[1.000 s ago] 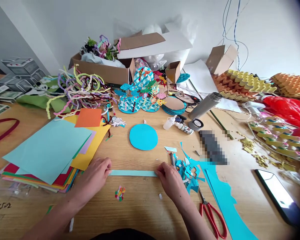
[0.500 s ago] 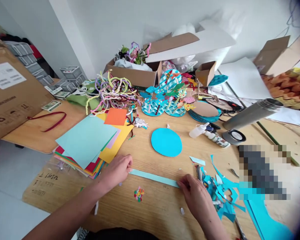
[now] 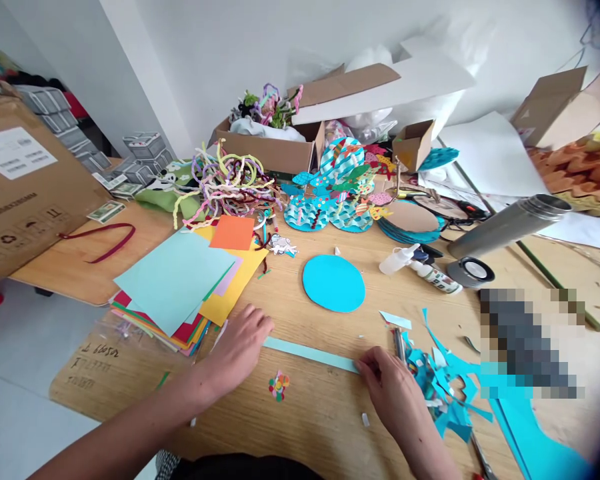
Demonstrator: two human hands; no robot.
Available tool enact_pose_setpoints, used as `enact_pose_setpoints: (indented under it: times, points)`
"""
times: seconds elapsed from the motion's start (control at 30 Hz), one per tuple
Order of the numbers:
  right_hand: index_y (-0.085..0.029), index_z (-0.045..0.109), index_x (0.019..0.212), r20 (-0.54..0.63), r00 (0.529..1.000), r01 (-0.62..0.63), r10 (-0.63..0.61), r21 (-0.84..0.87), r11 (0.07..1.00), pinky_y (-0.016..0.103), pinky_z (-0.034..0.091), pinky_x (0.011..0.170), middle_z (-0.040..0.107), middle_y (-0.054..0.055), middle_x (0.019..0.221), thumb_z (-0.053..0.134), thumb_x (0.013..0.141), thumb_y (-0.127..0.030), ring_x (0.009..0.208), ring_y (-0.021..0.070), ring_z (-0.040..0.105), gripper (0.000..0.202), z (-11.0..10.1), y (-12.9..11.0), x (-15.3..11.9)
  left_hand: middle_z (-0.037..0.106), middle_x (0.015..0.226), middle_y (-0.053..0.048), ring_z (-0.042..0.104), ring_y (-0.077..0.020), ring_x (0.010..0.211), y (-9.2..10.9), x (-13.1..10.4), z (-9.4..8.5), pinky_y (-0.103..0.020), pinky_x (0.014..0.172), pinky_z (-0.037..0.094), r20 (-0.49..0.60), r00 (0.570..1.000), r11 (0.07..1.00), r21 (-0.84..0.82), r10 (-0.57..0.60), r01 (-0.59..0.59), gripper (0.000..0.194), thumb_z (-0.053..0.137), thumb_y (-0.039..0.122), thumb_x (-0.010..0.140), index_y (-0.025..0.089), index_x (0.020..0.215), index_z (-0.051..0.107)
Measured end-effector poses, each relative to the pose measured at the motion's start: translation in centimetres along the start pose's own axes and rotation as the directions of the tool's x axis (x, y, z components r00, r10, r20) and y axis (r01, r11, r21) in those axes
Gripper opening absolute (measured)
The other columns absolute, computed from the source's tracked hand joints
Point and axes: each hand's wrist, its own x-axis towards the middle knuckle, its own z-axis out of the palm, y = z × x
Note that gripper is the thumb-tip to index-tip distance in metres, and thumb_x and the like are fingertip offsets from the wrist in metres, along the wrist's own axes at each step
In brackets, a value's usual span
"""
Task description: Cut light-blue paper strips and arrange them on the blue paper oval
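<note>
A narrow pale blue paper strip [image 3: 311, 354] lies stretched sideways on the wooden table. At its left end, my left hand [image 3: 244, 339] is closed with bent fingers on the paper, back of the hand upward. Thumb and fingers of my right hand [image 3: 387, 381] pinch the opposite end. Just beyond the strip is a bright blue paper oval [image 3: 334, 283], touched by neither hand. Small coloured paper dots [image 3: 279, 385] form a little pile on the near side of the strip.
Stacked coloured paper [image 3: 175, 280] sits left, blue scraps [image 3: 445, 380] and scissors [image 3: 483, 457] right. Behind are pipe cleaners [image 3: 230, 183], decorated blue discs [image 3: 307, 213], glue bottles [image 3: 435, 277] and a steel flask [image 3: 510, 227]. A large cardboard box [image 3: 30, 200] stands far left.
My left hand has rolled flatter, its back now turned more upward at the strip's end. My right hand keeps its pinch, and the strip stays in place.
</note>
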Motion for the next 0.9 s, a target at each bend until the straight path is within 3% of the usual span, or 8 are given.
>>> enact_pose_setpoints:
  times: [0.1, 0.2, 0.37, 0.5, 0.73, 0.9]
  points:
    - [-0.023, 0.046, 0.067, -0.004, 1.0, 0.009, -0.009, -0.017, 1.0, 0.033, 0.038, 0.063, 0.06, 0.004, 0.065, 0.048, 0.082, -0.029, 0.066, 0.0228, 0.056, 0.016, -0.1, -0.1, 0.0, 0.056, 0.096, -0.005, 0.048, -0.0207, 0.092, 0.6, -0.3, 0.5, -0.034, 0.08, 0.042, 0.019, 0.986, 0.974, 0.157, 0.164, -0.165, 0.018, 0.046, 0.004, 0.087, 0.018, 0.093, 0.056]
    - [-0.023, 0.046, 0.068, -0.008, 1.0, 0.01, -0.01, -0.039, 0.999, 0.033, 0.038, 0.064, 0.06, 0.004, 0.065, 0.048, 0.082, -0.028, 0.067, 0.0226, 0.056, 0.015, -0.2, -0.4, 0.0, 0.056, 0.095, -0.006, 0.049, -0.0222, 0.092, 0.6, -0.5, 1.2, -0.035, 0.078, 0.043, 0.048, 0.94, 0.9, 0.277, 0.338, -0.338, 0.009, 0.051, 0.012, 0.088, 0.018, 0.093, 0.056]
    - [-0.022, 0.046, 0.068, -0.013, 1.0, 0.008, -0.009, -0.067, 0.998, 0.031, 0.037, 0.065, 0.061, 0.004, 0.069, 0.048, 0.083, -0.021, 0.07, 0.0217, 0.056, 0.015, -0.4, -1.0, -0.1, 0.057, 0.091, -0.006, 0.05, -0.0215, 0.089, 0.2, -0.6, 2.3, -0.034, 0.076, 0.043, 0.081, 0.881, 0.798, 0.39, 0.466, -0.459, 0.01, 0.052, 0.01, 0.087, 0.017, 0.089, 0.058]
    - [-0.022, 0.045, 0.069, -0.006, 1.0, 0.004, -0.004, -0.074, 0.997, 0.031, 0.037, 0.066, 0.061, 0.004, 0.072, 0.05, 0.083, -0.018, 0.071, 0.0215, 0.056, 0.015, -0.4, -1.1, -0.2, 0.058, 0.087, -0.007, 0.052, -0.0221, 0.085, 0.5, -1.0, 3.2, -0.033, 0.069, 0.044, 0.085, 0.892, 0.793, 0.425, 0.445, -0.436, 0.013, 0.052, 0.006, 0.084, 0.015, 0.086, 0.061]
    - [-0.022, 0.045, 0.069, 0.013, 1.0, -0.002, 0.003, -0.068, 0.998, 0.031, 0.036, 0.066, 0.06, 0.004, 0.071, 0.049, 0.084, -0.017, 0.072, 0.0223, 0.055, 0.016, -0.4, -1.0, -0.2, 0.061, 0.097, -0.013, 0.055, -0.0238, 0.085, 3.1, -2.2, 4.3, -0.037, 0.072, 0.046, 0.105, 0.964, 0.861, 0.434, 0.246, -0.267, 0.026, 0.051, 0.012, 0.083, 0.012, 0.104, 0.066]
    - [-0.022, 0.044, 0.069, -0.006, 1.0, 0.013, -0.013, -0.066, 0.998, 0.031, 0.036, 0.065, 0.061, 0.005, 0.072, 0.048, 0.083, -0.018, 0.071, 0.0218, 0.055, 0.016, -0.4, -1.0, -0.2, 0.06, 0.086, -0.014, 0.052, -0.0255, 0.08, 4.7, -2.2, 3.6, -0.038, 0.067, 0.044, 0.076, 0.975, 0.884, 0.41, 0.211, -0.224, 0.061, 0.048, 0.015, 0.079, 0.012, 0.139, 0.042]
